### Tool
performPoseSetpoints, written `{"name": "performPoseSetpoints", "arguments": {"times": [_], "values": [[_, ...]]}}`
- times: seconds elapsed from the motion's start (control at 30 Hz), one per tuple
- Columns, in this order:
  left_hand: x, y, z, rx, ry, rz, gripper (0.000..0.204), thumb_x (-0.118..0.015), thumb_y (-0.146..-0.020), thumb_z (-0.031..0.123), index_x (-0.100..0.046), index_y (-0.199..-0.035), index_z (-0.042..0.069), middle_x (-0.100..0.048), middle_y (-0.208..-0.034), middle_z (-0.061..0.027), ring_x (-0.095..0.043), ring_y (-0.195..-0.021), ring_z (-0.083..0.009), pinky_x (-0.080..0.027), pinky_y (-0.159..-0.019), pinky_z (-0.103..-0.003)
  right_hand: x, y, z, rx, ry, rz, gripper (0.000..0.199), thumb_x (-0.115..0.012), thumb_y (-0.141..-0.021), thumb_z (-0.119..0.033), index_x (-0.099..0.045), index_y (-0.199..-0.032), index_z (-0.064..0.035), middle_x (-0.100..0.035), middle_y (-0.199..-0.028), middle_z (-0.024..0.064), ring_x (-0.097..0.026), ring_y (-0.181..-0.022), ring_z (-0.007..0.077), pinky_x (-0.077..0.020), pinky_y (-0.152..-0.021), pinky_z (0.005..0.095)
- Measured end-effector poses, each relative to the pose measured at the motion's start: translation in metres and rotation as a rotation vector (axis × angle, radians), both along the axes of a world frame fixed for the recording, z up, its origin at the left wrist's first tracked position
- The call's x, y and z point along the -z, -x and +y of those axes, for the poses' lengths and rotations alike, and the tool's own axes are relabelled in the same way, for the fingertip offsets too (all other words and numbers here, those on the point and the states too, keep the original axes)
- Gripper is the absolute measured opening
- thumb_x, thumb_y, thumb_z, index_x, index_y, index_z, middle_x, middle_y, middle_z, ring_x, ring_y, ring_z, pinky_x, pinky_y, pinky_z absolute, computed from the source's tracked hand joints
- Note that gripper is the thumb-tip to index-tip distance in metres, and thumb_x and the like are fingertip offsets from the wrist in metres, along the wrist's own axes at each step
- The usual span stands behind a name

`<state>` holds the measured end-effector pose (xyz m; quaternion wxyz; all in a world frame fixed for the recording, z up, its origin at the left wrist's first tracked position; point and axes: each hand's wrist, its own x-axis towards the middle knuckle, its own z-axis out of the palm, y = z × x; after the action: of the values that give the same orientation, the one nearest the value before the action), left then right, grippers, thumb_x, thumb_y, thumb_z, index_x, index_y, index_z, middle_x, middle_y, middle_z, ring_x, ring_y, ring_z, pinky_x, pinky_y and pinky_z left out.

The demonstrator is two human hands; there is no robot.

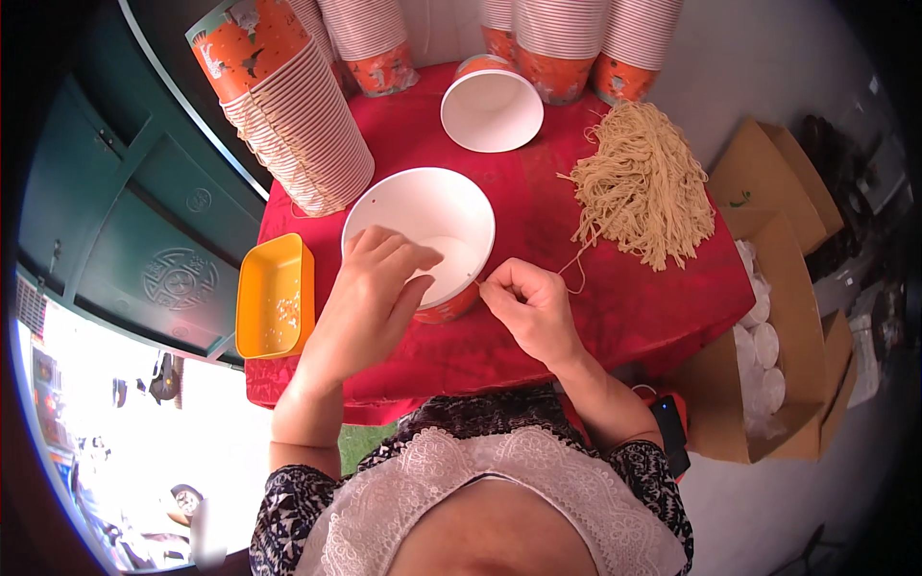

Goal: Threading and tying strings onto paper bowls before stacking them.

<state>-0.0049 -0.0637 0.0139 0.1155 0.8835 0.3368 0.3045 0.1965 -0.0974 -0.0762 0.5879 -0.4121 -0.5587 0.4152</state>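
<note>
A paper cup (423, 206), white inside and orange outside, lies tilted on the red tablecloth (538, 317) with its mouth towards me. My left hand (370, 288) reaches into its mouth and holds the near rim. My right hand (533, 302) pinches a thin beige string (576, 264) right at the cup's outer rim. That string runs back to a loose bundle of beige strings (643, 182) lying at the right of the table.
A second open cup (492, 110) lies farther back. Leaning stacks of orange cups (298, 125) stand at the left and along the back (562, 38). A yellow tray (276, 296) sits on the left edge. A cardboard box of white lids (764, 346) stands at the right.
</note>
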Motion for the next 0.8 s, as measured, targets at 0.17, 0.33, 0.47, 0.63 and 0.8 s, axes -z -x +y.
{"name": "performPoseSetpoints", "arguments": {"times": [0.17,0.33,0.47,0.63,0.8], "values": [[-0.003,-0.014,0.021,0.161,0.012,0.144,0.031,-0.067,-0.08,0.0,-0.068,-0.11,0.004,-0.065,-0.1,-0.0132,-0.056,-0.102,-0.0334,-0.043,-0.096,-0.043,-0.002,0.001,0.002,-0.008,0.004,0.018,0.014,-0.065,-0.091,-0.002,-0.061,-0.078,-0.0005,-0.049,-0.065,-0.0086,-0.039,-0.059,-0.0007,-0.0287,-0.05,0.021],[0.003,-0.018,0.039,0.234,0.098,0.249,0.02,-0.067,-0.082,0.007,-0.071,-0.102,0.004,-0.067,-0.094,-0.0108,-0.057,-0.101,-0.0319,-0.043,-0.092,-0.044,0.0,0.003,0.008,-0.017,-0.002,0.019,0.015,-0.064,-0.091,-0.004,-0.06,-0.078,-0.0005,-0.051,-0.064,-0.0071,-0.041,-0.058,-0.0001,-0.0317,-0.049,0.0226],[0.0,-0.017,0.04,0.257,0.206,0.24,0.009,-0.066,-0.083,0.01,-0.07,-0.086,0.002,-0.067,-0.083,-0.0096,-0.061,-0.086,-0.0314,-0.046,-0.083,-0.043,-0.003,0.002,0.005,-0.027,0.011,-0.034,0.011,-0.066,-0.092,-0.006,-0.063,-0.083,0.0008,-0.057,-0.067,-0.0032,-0.047,-0.061,0.0019,-0.0374,-0.052,0.0234],[0.0,-0.012,0.021,0.167,0.213,0.049,0.008,-0.066,-0.083,0.006,-0.066,-0.081,-0.002,-0.067,-0.085,-0.0111,-0.062,-0.075,-0.029,-0.047,-0.075,-0.038,0.003,0.001,-0.008,0.01,-0.024,-0.126,0.009,-0.066,-0.093,-0.006,-0.063,-0.093,0.0026,-0.061,-0.077,-0.0017,-0.052,-0.069,0.0024,-0.0426,-0.06,0.0198],[-0.005,-0.017,0.002,0.069,0.413,-0.197,0.005,-0.063,-0.083,-0.001,-0.063,-0.079,-0.004,-0.067,-0.084,-0.008,-0.061,-0.074,-0.0137,-0.046,-0.067,-0.029,0.008,0.006,-0.011,0.034,-0.092,-0.127,0.006,-0.066,-0.091,-0.003,-0.063,-0.093,0.0027,-0.064,-0.082,0.0061,-0.059,-0.072,0.0103,-0.0461,-0.062,0.0257]]}}
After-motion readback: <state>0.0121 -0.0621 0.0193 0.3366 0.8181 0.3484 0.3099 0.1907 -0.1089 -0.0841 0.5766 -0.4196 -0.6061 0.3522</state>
